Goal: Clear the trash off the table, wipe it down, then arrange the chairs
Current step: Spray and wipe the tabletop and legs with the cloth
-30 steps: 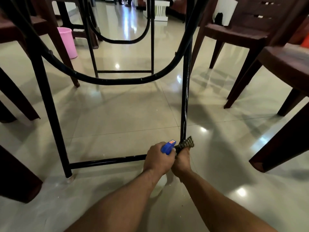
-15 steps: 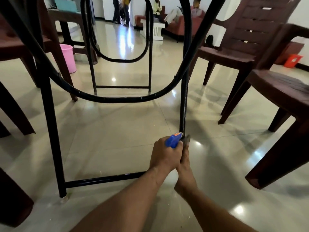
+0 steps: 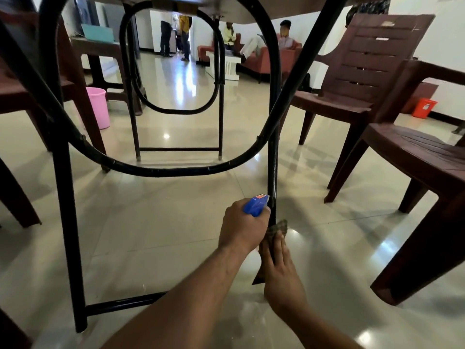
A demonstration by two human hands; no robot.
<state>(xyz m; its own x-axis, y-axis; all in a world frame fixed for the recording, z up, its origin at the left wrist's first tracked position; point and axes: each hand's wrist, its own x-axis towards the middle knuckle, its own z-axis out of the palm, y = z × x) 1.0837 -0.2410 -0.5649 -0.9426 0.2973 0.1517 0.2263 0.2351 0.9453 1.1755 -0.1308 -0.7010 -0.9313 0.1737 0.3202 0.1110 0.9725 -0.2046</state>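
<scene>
low on the counter leg [image 3: 273, 172], left hand [image 3: 242, 227] grips a spray bottle [image 3: 255, 205], right hand [image 3: 281, 275] clasps a cloth [image 3: 279, 227] round it; advise firm, full-length strokes.

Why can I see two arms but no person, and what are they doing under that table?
The camera is worn on a person's head, so the picture shows what they see. The two arms are theirs. The camera is low down, looking between the legs of a table.

The left hand holds a blue spray bottle. The right hand holds a checked cloth round a black table leg, probably to wipe it clean.

Brown chairs stand around the table. A pink bucket sits farther back on the shiny floor.
</scene>
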